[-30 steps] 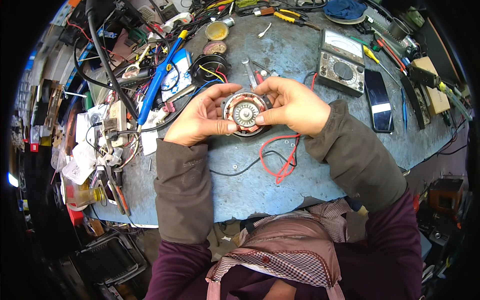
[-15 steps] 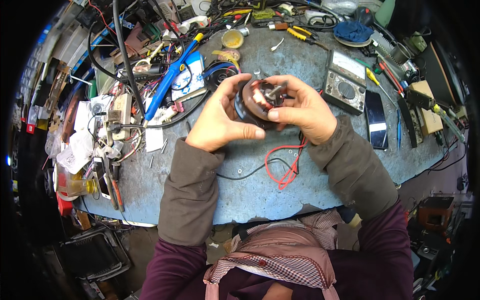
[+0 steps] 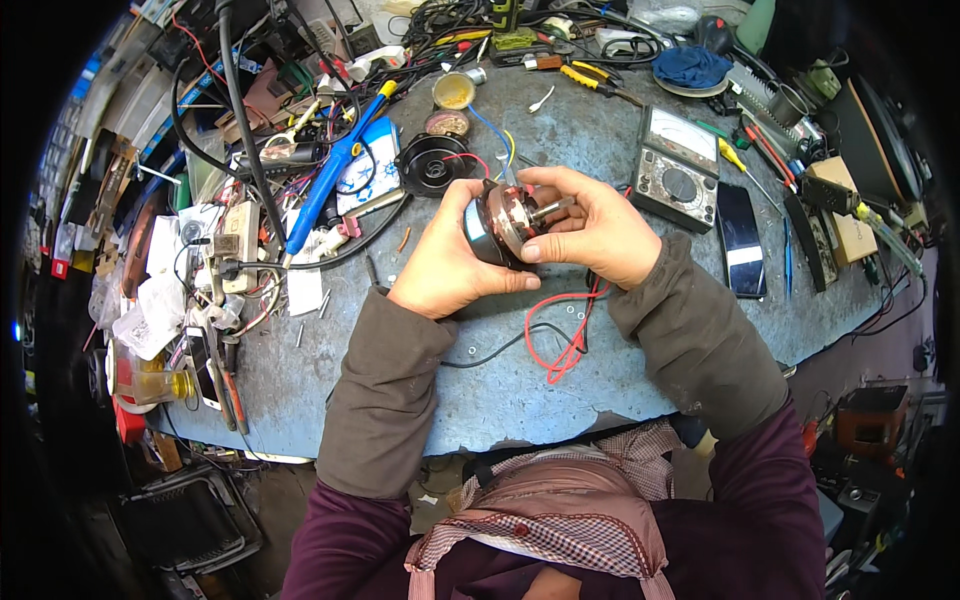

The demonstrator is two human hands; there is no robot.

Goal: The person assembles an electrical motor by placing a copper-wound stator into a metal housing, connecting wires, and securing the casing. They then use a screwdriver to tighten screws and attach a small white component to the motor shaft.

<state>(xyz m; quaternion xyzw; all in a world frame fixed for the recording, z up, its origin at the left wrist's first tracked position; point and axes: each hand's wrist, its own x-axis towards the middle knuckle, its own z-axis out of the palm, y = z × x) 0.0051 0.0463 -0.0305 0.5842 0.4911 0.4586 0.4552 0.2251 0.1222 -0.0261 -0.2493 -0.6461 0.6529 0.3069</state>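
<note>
Between my two hands is an electric motor (image 3: 489,232) with copper windings, a dark casing and a metal shaft that points to the right. My left hand (image 3: 440,252) wraps round its casing, the thumb along the near side. My right hand (image 3: 590,225) grips the winding and shaft end, thumb in front and fingers behind. Blue, yellow and red wires run up from the motor's far side. A round black motor cover (image 3: 434,165) lies just beyond my left hand. Red test leads (image 3: 553,352) and a black lead lie on the bench below the motor, near several small nuts.
An analog multimeter (image 3: 677,180) and a dark phone (image 3: 740,240) lie right of my hands. A blue soldering iron (image 3: 335,180) slants at the left, amid cables and clutter. Pliers (image 3: 600,82) and a small tin (image 3: 454,92) sit at the back of the blue bench (image 3: 400,390).
The motor has turned in my hands, so its windings and shaft now show from the side. Both hands have shifted slightly down, and the black cover and the coloured wires have come into fuller view.
</note>
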